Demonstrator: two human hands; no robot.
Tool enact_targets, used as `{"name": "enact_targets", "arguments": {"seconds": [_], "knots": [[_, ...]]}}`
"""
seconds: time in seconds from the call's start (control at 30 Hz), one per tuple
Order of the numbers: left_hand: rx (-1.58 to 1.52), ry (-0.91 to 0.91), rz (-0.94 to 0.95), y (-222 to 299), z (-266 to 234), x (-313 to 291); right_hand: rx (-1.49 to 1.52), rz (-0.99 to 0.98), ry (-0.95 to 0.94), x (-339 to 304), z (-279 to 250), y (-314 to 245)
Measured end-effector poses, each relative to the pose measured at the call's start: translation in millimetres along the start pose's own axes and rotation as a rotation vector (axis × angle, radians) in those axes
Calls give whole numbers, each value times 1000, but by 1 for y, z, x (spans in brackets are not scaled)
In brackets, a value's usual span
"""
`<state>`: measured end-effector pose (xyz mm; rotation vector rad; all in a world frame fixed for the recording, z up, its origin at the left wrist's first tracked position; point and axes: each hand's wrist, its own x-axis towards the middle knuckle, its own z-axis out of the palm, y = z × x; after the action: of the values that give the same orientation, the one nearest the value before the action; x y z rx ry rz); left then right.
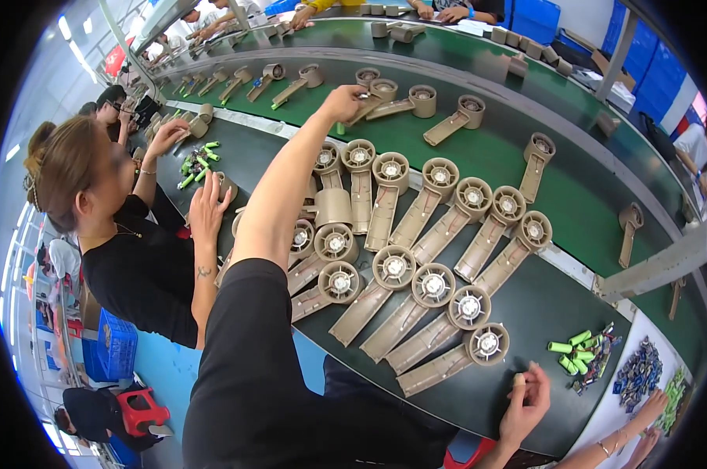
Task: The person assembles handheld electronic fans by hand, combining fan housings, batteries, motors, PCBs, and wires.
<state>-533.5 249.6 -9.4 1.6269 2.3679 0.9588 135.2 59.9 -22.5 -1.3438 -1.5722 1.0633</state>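
Note:
My left arm stretches across the bench to the green conveyor. There my left hand (344, 102) is closed on a beige handheld fan housing (362, 112), partly hidden by the fingers; a green battery cell (340, 128) shows just below. Near the bench's front edge, my right hand (523, 406) rests with fingers loosely curled and thumb apart, nothing visible in it. Between my hands lie rows of beige fan housings with round heads, among them a nearby one (447, 369) just left of my right hand. Their open handles show thin wires.
Green cells with circuit boards (580, 356) lie right of the fans. A co-worker's hands reach over small dark parts (639, 375) on a white surface at far right. At left, another person (134, 234) sits by a battery pile (198, 166). More fans (457, 121) line the conveyor.

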Motion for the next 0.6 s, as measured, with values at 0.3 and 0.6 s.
{"name": "enact_targets", "arguments": {"seconds": [0.3, 0.6], "knots": [[-43, 8, -236, 6, -51, 12, -46, 38, 45, 3, 2, 4], [956, -110, 176, -56, -58, 42, 24, 107, 31, -1, -7, -6]]}}
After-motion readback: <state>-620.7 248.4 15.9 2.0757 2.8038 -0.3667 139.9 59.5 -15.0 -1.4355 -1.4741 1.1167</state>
